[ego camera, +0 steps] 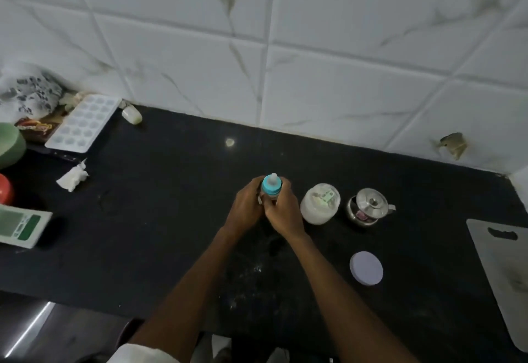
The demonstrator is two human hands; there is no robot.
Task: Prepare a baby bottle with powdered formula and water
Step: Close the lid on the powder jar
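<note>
A baby bottle with a blue collar and a pale teat stands upright on the black counter. My left hand wraps its left side and my right hand wraps its right side, so the bottle's body is mostly hidden. Just right of my hands sits an open jar of white powder. Its round lilac lid lies flat nearer to me. A small steel kettle with a lid stands right of the jar.
A pale cutting board lies at the right edge. At the left are a kitchen scale, a crumpled tissue, an ice tray, a green bowl and a red object. A tiled wall backs the counter.
</note>
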